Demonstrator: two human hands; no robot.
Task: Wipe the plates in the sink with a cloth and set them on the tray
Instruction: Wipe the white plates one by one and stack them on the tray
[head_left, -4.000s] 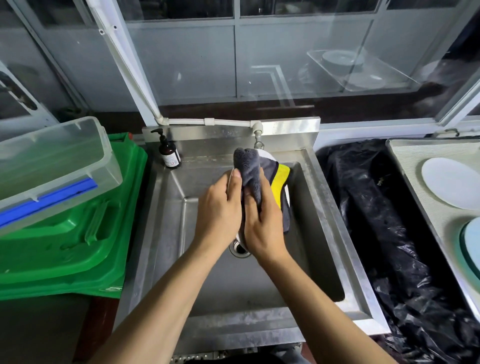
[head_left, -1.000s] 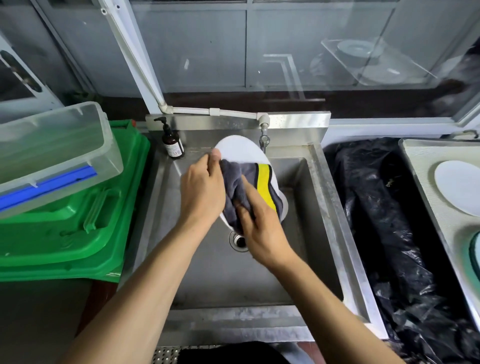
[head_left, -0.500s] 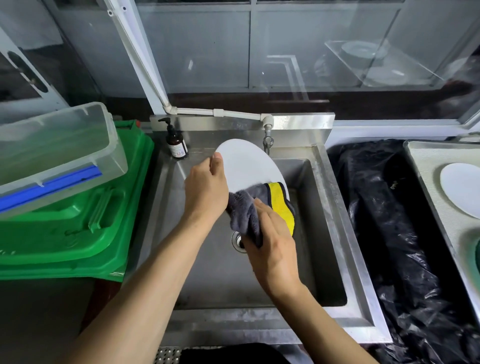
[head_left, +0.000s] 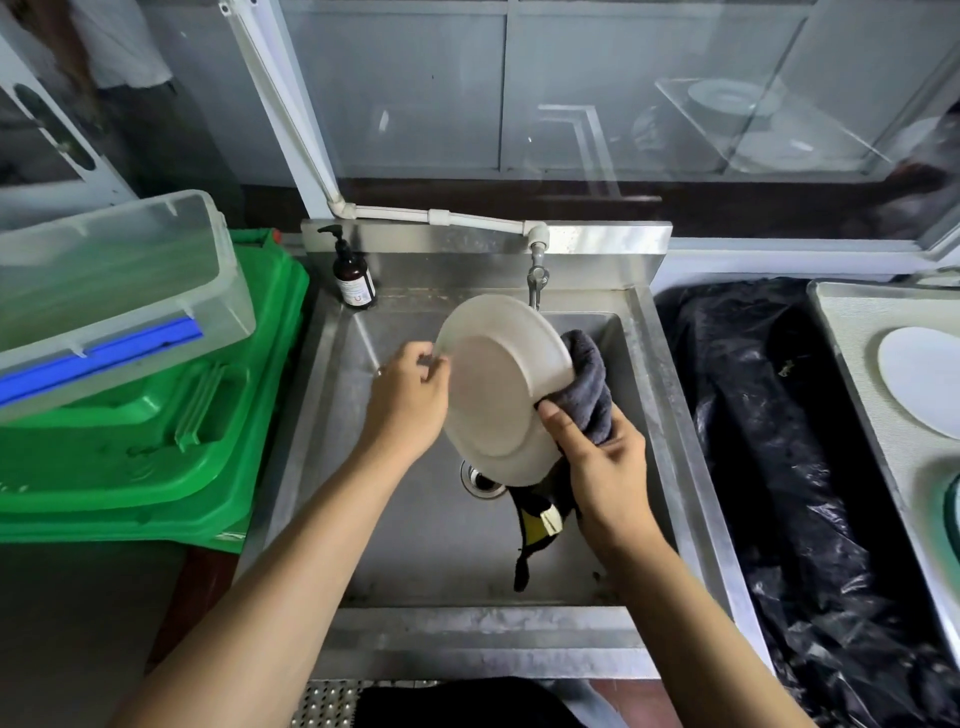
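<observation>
Soap bottle (head_left: 355, 280), clear bin (head_left: 111, 291) atop green lids (head_left: 171, 436)

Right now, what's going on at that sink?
A person is wiping a white plate over the metal sink. The left hand pinches the plate's left edge and holds it tilted, underside toward the camera. The right hand grips a grey cloth against the plate's right edge. Another plate already lies on the tray to the right.

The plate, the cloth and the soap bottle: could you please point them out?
plate (head_left: 496, 387), head view, middle of its underside.
cloth (head_left: 589, 384), head view, grey fold beside the plate.
soap bottle (head_left: 354, 280), head view, brown body.
</observation>
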